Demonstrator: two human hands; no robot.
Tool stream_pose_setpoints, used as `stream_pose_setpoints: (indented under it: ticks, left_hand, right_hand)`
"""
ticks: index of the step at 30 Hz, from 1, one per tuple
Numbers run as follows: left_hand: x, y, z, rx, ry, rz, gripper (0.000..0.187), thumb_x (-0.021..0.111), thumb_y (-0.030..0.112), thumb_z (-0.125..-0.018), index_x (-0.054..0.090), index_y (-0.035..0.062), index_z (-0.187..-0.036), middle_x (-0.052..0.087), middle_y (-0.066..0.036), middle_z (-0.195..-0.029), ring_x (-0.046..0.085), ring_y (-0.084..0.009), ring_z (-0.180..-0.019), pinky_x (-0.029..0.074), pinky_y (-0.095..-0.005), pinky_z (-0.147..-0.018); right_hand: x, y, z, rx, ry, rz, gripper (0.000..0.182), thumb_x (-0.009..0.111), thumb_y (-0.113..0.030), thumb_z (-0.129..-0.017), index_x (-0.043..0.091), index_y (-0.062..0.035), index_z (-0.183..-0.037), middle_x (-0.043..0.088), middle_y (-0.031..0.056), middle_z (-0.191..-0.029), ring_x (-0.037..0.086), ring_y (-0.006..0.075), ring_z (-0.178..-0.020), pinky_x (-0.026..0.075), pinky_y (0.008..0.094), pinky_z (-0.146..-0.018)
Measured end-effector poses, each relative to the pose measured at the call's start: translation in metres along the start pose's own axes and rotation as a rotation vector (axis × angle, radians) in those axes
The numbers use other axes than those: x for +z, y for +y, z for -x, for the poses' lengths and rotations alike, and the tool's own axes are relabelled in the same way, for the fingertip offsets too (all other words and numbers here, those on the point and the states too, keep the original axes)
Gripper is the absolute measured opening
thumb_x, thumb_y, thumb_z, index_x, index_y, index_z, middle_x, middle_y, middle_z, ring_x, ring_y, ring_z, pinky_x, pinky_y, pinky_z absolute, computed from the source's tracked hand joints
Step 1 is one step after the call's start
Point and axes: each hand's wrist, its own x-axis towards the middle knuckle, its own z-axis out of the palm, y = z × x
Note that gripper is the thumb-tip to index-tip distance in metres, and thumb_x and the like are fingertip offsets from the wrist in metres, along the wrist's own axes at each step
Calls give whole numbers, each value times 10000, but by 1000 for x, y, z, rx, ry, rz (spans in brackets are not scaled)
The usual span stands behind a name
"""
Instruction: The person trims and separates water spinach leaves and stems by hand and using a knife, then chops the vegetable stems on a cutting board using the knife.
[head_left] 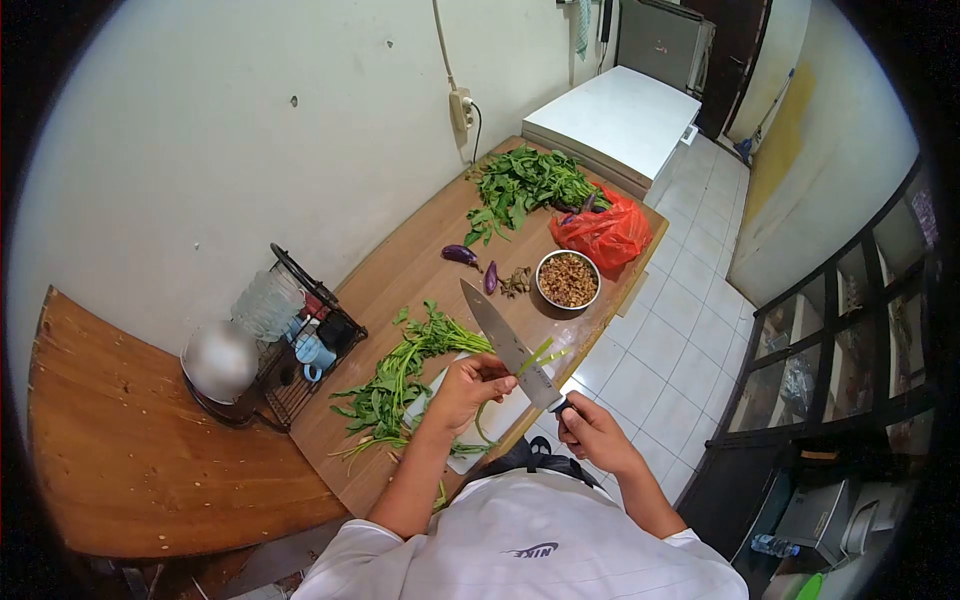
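Observation:
My right hand (594,434) is wrapped round the dark handle of a large kitchen knife (505,335), its broad blade pointing up and away to the left. Close beside the blade, my left hand (474,390) pinches a thin green vegetable stem (484,428) that curves down below the fingers. Pale green stem pieces (541,353) show against and just past the blade. Under both hands lies a white cutting board (508,413), partly hidden by my left hand and arm. A heap of leafy greens (420,352) spreads over the table and the board's left side.
Beyond the knife stand a bowl of brown chopped food (568,280), small purple eggplants (461,255), more leafy greens (530,185) and a red plastic bag (606,234). A dish rack (290,375) with cups sits at left by the wall. A white chest freezer (615,115) adjoins the table's far end.

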Motion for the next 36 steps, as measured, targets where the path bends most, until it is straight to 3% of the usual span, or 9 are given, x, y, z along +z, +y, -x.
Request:
stream_pose_setpoints:
  ticks: [7, 14, 15, 16, 26, 27, 29, 31, 36]
  left_hand:
    - [5, -8, -3, -79, -4, 22, 160, 783, 105, -866, 731, -1, -974, 714, -48, -900, 614, -88, -745, 501, -232, -628]
    - [16, 8, 7, 32, 35, -90, 273, 740, 43, -888, 707, -41, -1145, 717, -74, -999, 636, -106, -834, 536, -250, -751]
    - [16, 9, 8, 33, 43, -117, 281, 732, 35, -892, 701, -44, -1160, 716, -78, -1013, 637, -110, -846, 536, -251, -770]
    - [15, 8, 8, 33, 42, -118, 281, 732, 35, -892, 701, -44, -1160, 716, -78, -1013, 637, -110, -846, 536, -251, -770]
    - [10, 1, 6, 50, -33, -127, 157, 729, 33, -891, 735, -52, -1023, 699, -51, -933, 601, -97, -734, 502, -239, -672]
    - [11, 3, 7, 53, -30, -122, 140, 731, 34, -890, 736, -54, -999, 697, -49, -919, 594, -93, -722, 497, -237, -661]
    - [16, 7, 6, 76, -20, -118, 154, 731, 35, -889, 737, -49, -1019, 697, -47, -915, 592, -90, -720, 494, -233, -656]
    - [18, 13, 7, 97, -11, -114, 170, 732, 36, -889, 738, -44, -1038, 698, -45, -910, 590, -87, -717, 491, -230, -651]
    - [16, 16, 8, 73, -17, -94, 236, 731, 48, -895, 726, -28, -1118, 700, -39, -909, 586, -84, -721, 491, -226, -658]
  right_hand:
    - [-4, 0, 0, -14, 50, 26, 274, 490, -249, -1064, 498, -83, -1281, 357, -73, -703, 333, 23, -585, 263, 195, -472]
    - [-7, -7, 3, -29, 77, -6, 307, 482, -264, -1067, 490, -88, -1319, 384, -70, -710, 347, 19, -569, 279, 190, -468]
    - [-5, -11, 4, -26, 68, 33, 210, 453, -283, -1072, 473, -91, -1154, 383, -49, -689, 328, 34, -549, 286, 202, -464]
    - [-5, -13, 4, -25, 61, 72, 227, 424, -302, -1077, 456, -95, -990, 382, -29, -668, 308, 48, -530, 293, 214, -459]
    - [-11, 0, 3, -21, -27, 80, 265, 446, -347, -1077, 454, -99, -984, 390, -22, -678, 303, 46, -531, 275, 212, -454]
    - [-10, 2, 4, -19, -22, 33, 225, 461, -323, -1072, 483, -101, -1044, 399, -41, -705, 326, 34, -558, 279, 202, -465]
    - [-7, 2, 4, -16, -22, -13, 203, 476, -299, -1067, 511, -103, -1105, 407, -60, -733, 349, 22, -586, 284, 192, -476]
    - [-1, -4, 5, -108, 22, -6, 271, 452, -355, -1074, 452, -99, -985, 380, -32, -675, 299, 46, -548, 271, 210, -457]
    - [-12, -12, 7, -145, 83, 68, 271, 452, -355, -1072, 450, -99, -985, 375, -32, -677, 298, 46, -550, 276, 209, -461]
